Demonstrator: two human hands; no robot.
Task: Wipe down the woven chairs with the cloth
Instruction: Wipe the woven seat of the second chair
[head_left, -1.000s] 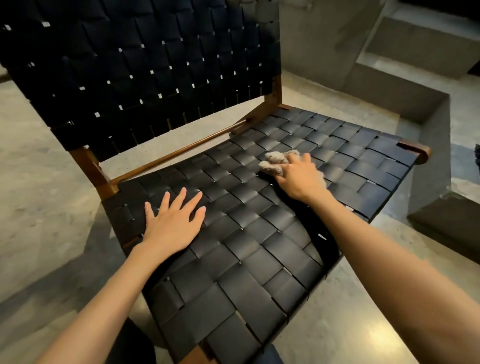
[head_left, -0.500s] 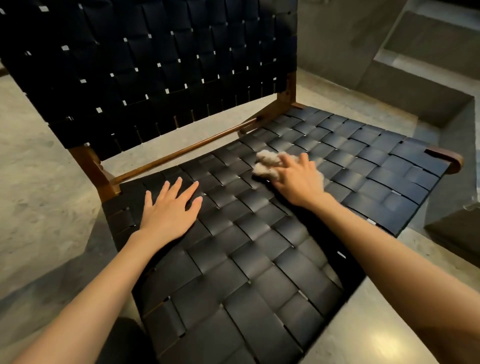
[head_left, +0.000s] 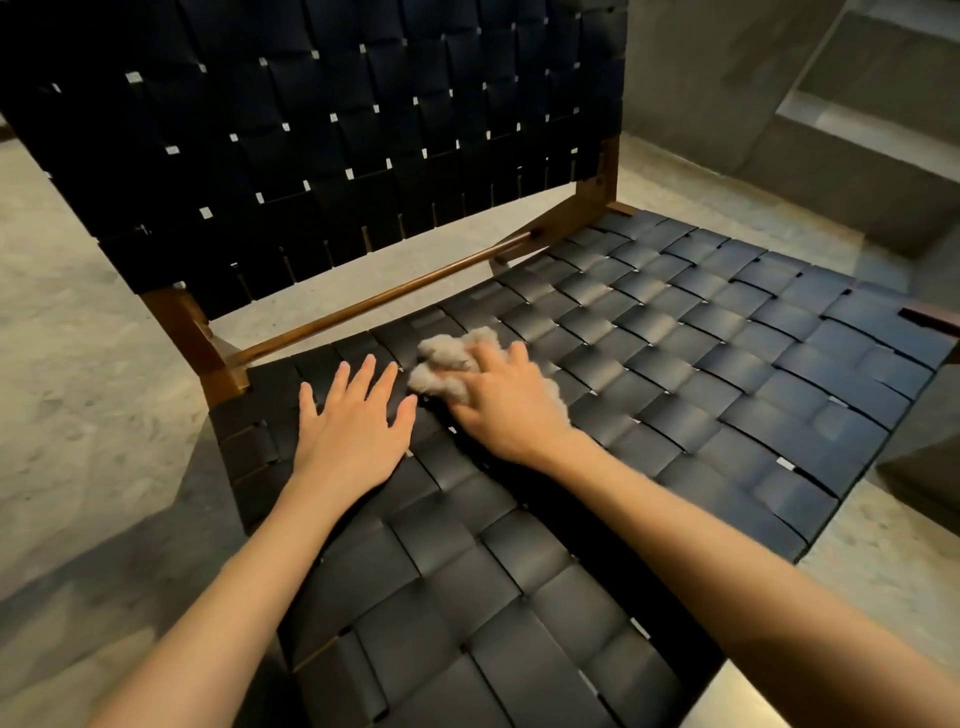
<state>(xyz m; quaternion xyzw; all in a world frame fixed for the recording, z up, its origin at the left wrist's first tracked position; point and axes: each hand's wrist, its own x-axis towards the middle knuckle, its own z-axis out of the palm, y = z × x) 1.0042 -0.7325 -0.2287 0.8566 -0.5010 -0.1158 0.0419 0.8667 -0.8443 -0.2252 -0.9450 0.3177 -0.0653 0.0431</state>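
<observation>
A chair with a black woven seat (head_left: 701, 364) and black woven backrest (head_left: 337, 130) on a brown wooden frame (head_left: 374, 301) fills the view. A small beige fluffy cloth (head_left: 447, 358) lies bunched on the seat near its back left part. My right hand (head_left: 498, 400) lies on top of the cloth with its fingers curled over it, pressing it onto the weave. Just left of it, my left hand (head_left: 353, 421) rests flat on the seat, fingers spread, its thumb close to the cloth.
Grey concrete floor (head_left: 78, 415) surrounds the chair. Concrete steps (head_left: 831, 130) rise at the back right. A low concrete block (head_left: 924, 457) stands close to the seat's right edge.
My right hand has slid the cloth leftward across the seat toward my left hand. My left hand stays flat on the seat. The camera has moved nearer.
</observation>
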